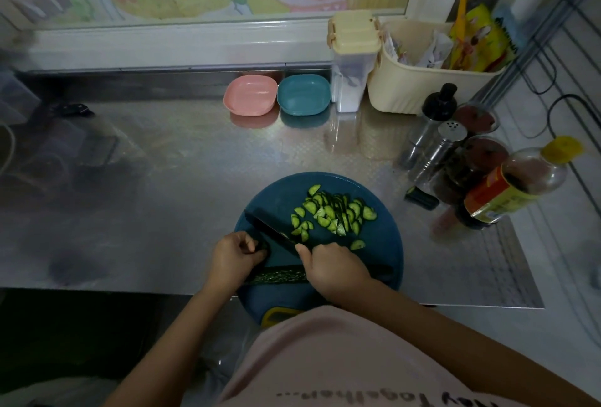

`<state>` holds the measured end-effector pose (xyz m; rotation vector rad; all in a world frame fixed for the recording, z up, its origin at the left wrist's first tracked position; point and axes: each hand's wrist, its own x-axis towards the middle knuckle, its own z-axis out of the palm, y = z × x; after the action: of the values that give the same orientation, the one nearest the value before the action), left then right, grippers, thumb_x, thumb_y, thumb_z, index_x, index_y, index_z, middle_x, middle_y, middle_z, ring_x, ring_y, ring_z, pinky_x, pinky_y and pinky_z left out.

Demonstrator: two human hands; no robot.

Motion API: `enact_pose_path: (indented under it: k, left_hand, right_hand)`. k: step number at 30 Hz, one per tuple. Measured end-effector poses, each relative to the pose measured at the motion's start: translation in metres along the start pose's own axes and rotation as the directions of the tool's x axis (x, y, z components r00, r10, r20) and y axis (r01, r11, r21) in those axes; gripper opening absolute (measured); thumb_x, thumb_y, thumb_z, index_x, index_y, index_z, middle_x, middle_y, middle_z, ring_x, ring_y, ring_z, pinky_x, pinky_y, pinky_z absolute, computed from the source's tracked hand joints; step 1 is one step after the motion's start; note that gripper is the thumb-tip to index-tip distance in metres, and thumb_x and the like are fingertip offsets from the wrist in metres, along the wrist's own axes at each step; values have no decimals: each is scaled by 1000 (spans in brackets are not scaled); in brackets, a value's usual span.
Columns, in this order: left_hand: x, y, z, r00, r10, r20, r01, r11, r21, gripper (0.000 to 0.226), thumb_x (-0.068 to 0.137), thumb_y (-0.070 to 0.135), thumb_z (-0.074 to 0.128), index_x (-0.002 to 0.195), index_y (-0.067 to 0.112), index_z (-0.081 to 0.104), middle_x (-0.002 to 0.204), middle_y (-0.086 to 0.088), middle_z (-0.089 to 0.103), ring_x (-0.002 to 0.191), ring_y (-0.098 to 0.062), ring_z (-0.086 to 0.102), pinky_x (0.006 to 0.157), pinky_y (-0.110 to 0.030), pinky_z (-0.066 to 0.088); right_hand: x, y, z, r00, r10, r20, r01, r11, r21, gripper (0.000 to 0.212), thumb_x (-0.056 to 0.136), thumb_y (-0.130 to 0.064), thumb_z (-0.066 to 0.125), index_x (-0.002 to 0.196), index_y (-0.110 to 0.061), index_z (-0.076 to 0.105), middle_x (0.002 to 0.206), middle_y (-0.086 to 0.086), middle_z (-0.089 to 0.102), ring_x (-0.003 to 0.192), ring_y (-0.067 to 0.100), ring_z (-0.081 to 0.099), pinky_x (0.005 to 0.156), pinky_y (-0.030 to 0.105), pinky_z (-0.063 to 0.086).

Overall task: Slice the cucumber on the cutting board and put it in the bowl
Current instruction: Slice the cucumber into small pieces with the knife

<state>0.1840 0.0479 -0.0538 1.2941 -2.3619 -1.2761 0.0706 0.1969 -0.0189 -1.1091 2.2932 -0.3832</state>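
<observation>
A round dark blue cutting board (383,237) lies at the counter's front edge. A pile of half-moon cucumber slices (335,211) covers its far right part. My left hand (232,255) curls over a dark cucumber end piece (261,248) at the board's left. My right hand (335,268) grips the handle of a black knife (271,227), blade pointing up-left beside the left hand. A long cucumber half (279,276) lies on the board, running under both hands. A pink bowl (250,95) and a teal bowl (304,94) stand at the back.
Bottles, a shaker (445,143) and a sauce bottle (517,182) crowd the counter's right side. A cream basket (422,81) and a lidded container (353,58) stand at the back right. A small dark object (421,198) lies right of the board.
</observation>
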Motion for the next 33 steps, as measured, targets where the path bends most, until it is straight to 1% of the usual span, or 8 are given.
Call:
enact_pose_path:
  k: [3, 9, 20, 22, 25, 28, 30, 33]
  left_hand:
    - [-2, -4, 0, 1000, 26, 2, -26, 999, 35, 37, 72, 4, 77, 58, 15, 46, 73, -5, 63, 66, -16, 58, 50, -10, 37]
    - [-2, -6, 6, 988, 144, 59, -150, 982, 119, 35, 71, 17, 80, 66, 22, 46, 79, 0, 57, 73, -9, 53, 58, -14, 35]
    - [18, 13, 13, 982, 185, 42, -188, 979, 84, 35, 74, 15, 78, 65, 26, 45, 80, -1, 58, 76, -16, 55, 69, -36, 46]
    - [21, 16, 12, 982, 175, 71, -181, 980, 80, 33, 74, 17, 78, 67, 25, 47, 83, -1, 60, 78, -18, 57, 69, -36, 47]
    - [19, 22, 8, 983, 159, 96, -166, 984, 68, 26, 77, 19, 76, 79, 23, 50, 93, -1, 59, 86, -16, 58, 70, -27, 46]
    - [10, 41, 1, 966, 229, -120, -226, 973, 41, 26, 83, 9, 67, 103, 17, 51, 109, -1, 50, 102, -18, 52, 84, -35, 47]
    - [5, 60, -4, 908, 363, -208, -347, 931, 111, 45, 81, 5, 66, 123, 13, 49, 123, -6, 45, 116, -21, 44, 99, -36, 41]
    - [-3, 84, 0, 845, 535, 4, -512, 806, 297, 85, 77, 22, 74, 145, 27, 24, 151, -10, 16, 139, -29, 16, 110, -41, 22]
  right_hand:
    - [-2, 12, -4, 1000, -1, 4, 1, 999, 34, 59, 101, -46, 20, 56, -13, 41, 57, 3, 42, 67, 28, 53, 60, 32, 38]
    - [0, 44, -23, 989, 133, -63, -126, 986, 107, 62, 99, -50, 21, 55, -14, 45, 63, 6, 52, 67, 27, 55, 60, 32, 40]
    - [3, 52, -37, 985, 172, -19, -164, 961, 224, 64, 100, -48, 25, 59, -5, 51, 60, 8, 51, 61, 25, 54, 58, 34, 41]
    - [1, 50, -42, 987, 157, -20, -144, 946, 291, 64, 100, -46, 26, 59, -5, 51, 59, 10, 51, 56, 21, 50, 54, 32, 36]
    - [-4, 46, -49, 988, 130, -80, -96, 936, 340, 67, 98, -48, 29, 62, 2, 56, 65, 17, 60, 62, 25, 57, 63, 35, 44]
    - [-6, 46, -64, 983, 86, -164, -48, 973, 227, 59, 95, -53, 35, 64, -7, 57, 61, 6, 57, 63, 22, 59, 60, 36, 46]
    - [-9, 45, -80, 980, 61, -190, -53, 997, 47, 53, 92, -58, 38, 73, -12, 58, 59, -4, 48, 58, 15, 50, 48, 28, 32]
    - [-13, 43, -99, 980, 2, -197, -55, 963, -263, 50, 90, -61, 40, 91, -14, 60, 78, 1, 60, 74, 18, 57, 49, 26, 26]
